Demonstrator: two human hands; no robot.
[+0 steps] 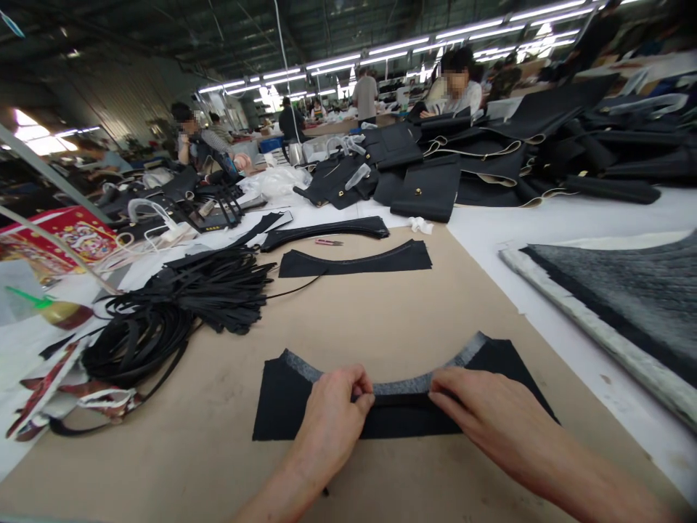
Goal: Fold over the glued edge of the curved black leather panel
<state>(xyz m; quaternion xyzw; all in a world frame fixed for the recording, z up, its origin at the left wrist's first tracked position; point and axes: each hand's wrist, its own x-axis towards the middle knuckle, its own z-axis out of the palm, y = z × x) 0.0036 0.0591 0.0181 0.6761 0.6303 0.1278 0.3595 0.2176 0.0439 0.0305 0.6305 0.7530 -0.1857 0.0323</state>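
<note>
A black curved fabric piece point(280, 407) lies on the brown board in front of me, with a grey band point(404, 386) along its concave upper edge. My left hand point(337, 407) is closed, thumb and fingers pinching at this edge left of the middle. Right of the middle, my right hand point(484, 399) pinches the same edge in a closed grip. Between the hands runs a narrow black fold or strip along the grey band; which of the two I cannot tell. The fingertips partly cover the edge.
Beyond lie another curved black piece point(356, 263), a stack of them point(327, 231) and red-handled snips point(329, 242). Black strips point(212, 283) and a black coil point(136, 345) sit left. A grey felt-like stack point(615, 283) is right. Black bag parts point(425, 181) and co-workers are behind.
</note>
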